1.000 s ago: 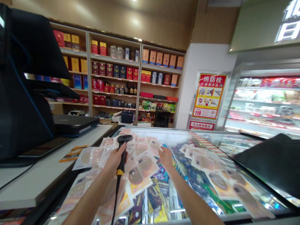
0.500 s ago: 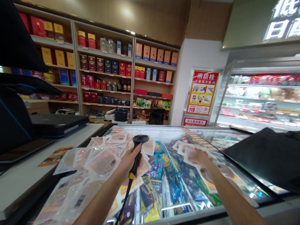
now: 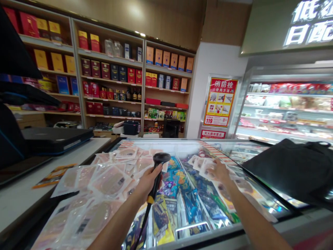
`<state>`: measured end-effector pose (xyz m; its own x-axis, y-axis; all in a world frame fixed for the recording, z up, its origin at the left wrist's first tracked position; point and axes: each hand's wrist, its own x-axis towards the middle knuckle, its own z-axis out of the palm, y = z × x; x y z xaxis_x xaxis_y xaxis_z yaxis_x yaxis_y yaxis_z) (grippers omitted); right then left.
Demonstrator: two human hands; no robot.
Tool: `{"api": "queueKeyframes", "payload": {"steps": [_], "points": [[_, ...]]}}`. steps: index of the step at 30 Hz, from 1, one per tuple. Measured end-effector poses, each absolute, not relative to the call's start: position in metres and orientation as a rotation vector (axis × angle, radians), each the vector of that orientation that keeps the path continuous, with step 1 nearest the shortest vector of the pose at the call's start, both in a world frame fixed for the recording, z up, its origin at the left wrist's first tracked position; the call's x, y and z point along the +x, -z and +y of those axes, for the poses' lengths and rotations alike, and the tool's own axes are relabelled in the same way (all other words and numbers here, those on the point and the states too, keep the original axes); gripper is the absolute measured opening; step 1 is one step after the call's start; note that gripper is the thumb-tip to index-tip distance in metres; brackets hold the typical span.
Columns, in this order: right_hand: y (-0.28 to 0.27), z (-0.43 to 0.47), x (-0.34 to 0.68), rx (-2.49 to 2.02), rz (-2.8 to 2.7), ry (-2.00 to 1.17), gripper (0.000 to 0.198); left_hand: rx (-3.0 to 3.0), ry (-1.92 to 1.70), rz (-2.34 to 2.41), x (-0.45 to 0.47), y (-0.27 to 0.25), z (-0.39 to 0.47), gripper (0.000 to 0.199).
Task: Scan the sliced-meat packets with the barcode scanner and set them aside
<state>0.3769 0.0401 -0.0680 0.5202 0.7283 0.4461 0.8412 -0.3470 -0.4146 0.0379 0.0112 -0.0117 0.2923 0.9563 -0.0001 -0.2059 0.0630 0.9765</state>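
My left hand (image 3: 151,182) is wrapped round the handle of a black barcode scanner (image 3: 161,159), its head pointing up and its cable running down. Below and left of it lies a spread of clear flat packets (image 3: 110,182), each with a round pale item inside; some show barcodes. On the right, my right hand (image 3: 220,172) has its fingers bent onto a flat packet (image 3: 206,168) in a row of similar ones, pinching at its edge. Beneath both hands is the freezer's glass top (image 3: 182,147), with colourful wrapped goods (image 3: 163,218) showing through.
A white counter (image 3: 15,205) on the left carries a black device (image 3: 54,139) and an orange-and-black wrapper (image 3: 56,173). At the right a black bag (image 3: 288,170) lies on the freezer. Shelves of boxes (image 3: 114,73) and a lit chiller (image 3: 286,104) stand behind.
My left hand has carried the scanner to the right, off the left packets and towards the middle. My right hand stays at the right-hand packets. The view has turned slightly right.
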Motion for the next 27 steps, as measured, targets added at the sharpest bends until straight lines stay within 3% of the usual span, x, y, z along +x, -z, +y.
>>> {"api": "queueKeyframes", "payload": {"steps": [8, 16, 27], "points": [[0.063, 0.06, 0.363, -1.759, -1.156, 0.2, 0.021, 1.162, -1.053, 0.847, 0.035, 0.01, 0.005, 0.033], [0.065, 0.079, 0.306, -1.437, -0.863, 0.003, 0.03, 1.221, -1.047, 0.794, 0.026, 0.001, -0.003, 0.031], [0.074, 0.084, 0.256, -1.027, -0.649, -0.827, 0.029, 1.173, -1.028, 0.81, 0.023, 0.004, 0.0, 0.033]]}}
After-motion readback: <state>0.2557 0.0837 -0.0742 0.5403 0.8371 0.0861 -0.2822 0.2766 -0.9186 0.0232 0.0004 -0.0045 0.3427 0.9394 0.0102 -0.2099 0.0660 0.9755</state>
